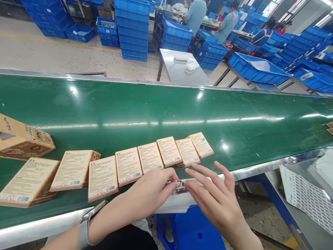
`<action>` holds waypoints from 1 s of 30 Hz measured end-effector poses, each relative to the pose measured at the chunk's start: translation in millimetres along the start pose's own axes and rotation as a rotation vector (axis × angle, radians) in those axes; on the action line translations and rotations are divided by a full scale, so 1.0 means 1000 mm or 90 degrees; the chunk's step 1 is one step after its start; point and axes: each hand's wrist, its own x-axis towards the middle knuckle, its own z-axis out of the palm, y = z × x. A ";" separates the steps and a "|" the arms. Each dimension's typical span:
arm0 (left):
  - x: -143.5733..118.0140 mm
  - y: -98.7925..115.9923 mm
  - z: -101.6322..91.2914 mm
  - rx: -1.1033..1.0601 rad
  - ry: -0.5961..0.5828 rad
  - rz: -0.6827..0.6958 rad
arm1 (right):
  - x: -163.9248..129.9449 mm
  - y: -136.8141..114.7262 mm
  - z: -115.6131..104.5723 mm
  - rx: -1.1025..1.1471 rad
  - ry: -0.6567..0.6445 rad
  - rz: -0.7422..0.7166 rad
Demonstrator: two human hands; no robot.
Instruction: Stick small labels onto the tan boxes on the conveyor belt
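both hands meet at the near belt edge: left hand [153,189] pinches a small sticker [174,182], right hand [215,194] flat, fingers released. labelling step, judged; next needs the sticker carried onto a box in the row of boxes [149,157].

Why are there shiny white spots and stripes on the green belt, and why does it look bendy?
In the head view, ceiling lights glare off the glossy green belt as bright spots and a long streak; the wide lens bows its straight metal edge; the boxes look sharp, while the far workers look small and soft.
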 end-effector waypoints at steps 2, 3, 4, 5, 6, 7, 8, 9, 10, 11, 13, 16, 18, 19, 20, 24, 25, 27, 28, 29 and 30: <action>0.000 -0.005 0.001 0.011 0.019 -0.011 | -0.003 0.002 0.005 0.039 0.023 0.023; 0.001 -0.008 0.002 0.035 0.037 -0.012 | -0.004 0.008 0.007 0.090 0.027 0.080; 0.002 -0.010 0.003 0.073 0.057 0.000 | -0.004 0.017 0.010 0.154 0.032 0.169; 0.004 -0.013 0.005 0.122 0.076 0.031 | -0.003 0.028 0.014 0.227 0.039 0.280; 0.007 -0.015 0.008 0.181 0.091 0.079 | -0.001 0.041 0.018 0.303 0.046 0.403; 0.010 -0.017 0.011 0.241 0.102 0.138 | 0.002 0.055 0.024 0.384 0.051 0.522; 0.015 -0.019 0.016 0.298 0.108 0.202 | 0.005 0.069 0.030 0.467 0.048 0.616; 0.020 -0.022 0.021 0.346 0.111 0.260 | 0.008 0.081 0.036 0.537 0.041 0.683; 0.025 -0.026 0.027 0.386 0.113 0.304 | 0.012 0.091 0.043 0.578 0.039 0.725; 0.031 -0.030 0.033 0.419 0.114 0.334 | 0.015 0.098 0.049 0.603 0.038 0.748; 0.041 -0.039 0.043 0.465 0.108 0.363 | 0.018 0.106 0.059 0.602 0.048 0.758; 0.051 -0.049 0.053 0.502 0.106 0.370 | 0.019 0.106 0.066 0.580 0.061 0.756; 0.054 -0.053 0.055 0.507 0.109 0.369 | 0.017 0.104 0.068 0.559 0.066 0.753; 0.054 -0.054 0.056 0.507 0.111 0.369 | 0.016 0.102 0.069 0.546 0.069 0.751; 0.054 -0.054 0.056 0.507 0.113 0.370 | 0.016 0.101 0.070 0.531 0.071 0.749; 0.056 -0.056 0.057 0.508 0.118 0.371 | 0.016 0.095 0.074 0.441 0.077 0.744; 0.056 -0.056 0.056 0.505 0.116 0.372 | 0.017 0.094 0.075 0.412 0.077 0.744; 0.053 -0.055 0.052 0.483 0.113 0.380 | 0.019 0.093 0.077 0.356 0.074 0.745; 0.049 -0.055 0.050 0.460 0.111 0.391 | 0.020 0.093 0.078 0.333 0.074 0.746; 0.044 -0.054 0.046 0.427 0.107 0.403 | 0.021 0.093 0.079 0.315 0.076 0.747; 0.037 -0.052 0.042 0.383 0.100 0.408 | 0.022 0.093 0.079 0.300 0.080 0.749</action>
